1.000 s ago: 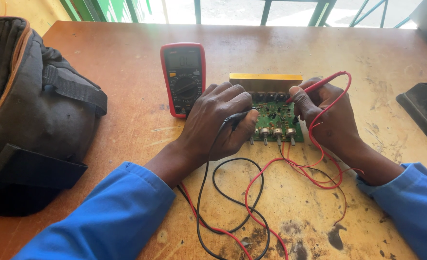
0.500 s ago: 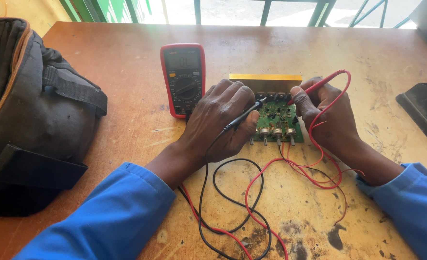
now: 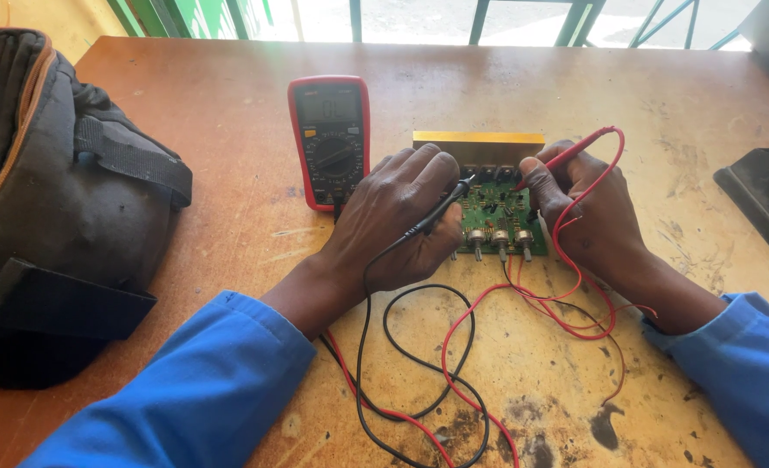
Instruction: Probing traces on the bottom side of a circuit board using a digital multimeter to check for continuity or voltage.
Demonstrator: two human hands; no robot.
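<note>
Head view of two hands working over a small green printed circuit board (image 3: 495, 211) with a flat yellow metal strip along its far edge and three silver knob shafts (image 3: 499, 243) along its near edge, lying on a worn, stained brown wooden tabletop (image 3: 228, 113). The left hand (image 3: 397, 221) is closed around a slim black test probe (image 3: 441, 208), fingers curled over its shaft; the probe tip points away from the palm and meets the board's left portion, just beyond the fingertips. The black lead wire (image 3: 402, 347) leaves the heel of that hand and loops across the table toward the person. The right hand (image 3: 588, 217) pinches a red test probe (image 3: 566, 158) between thumb and fingers; its tip is hidden behind the fingers at the board's right edge, so the exact contact point cannot be told. The red lead wire (image 3: 575, 260) arcs over the back of this hand and trails below the wrist. Beyond the left hand's knuckles, just beside the board, lies a red-cased digital multimeter with a dark face and rotary dial (image 3: 331, 139). Well apart, outside the left forearm in its blue sleeve (image 3: 202, 390), sits a black fabric bag with brown trim (image 3: 55, 199).
</note>
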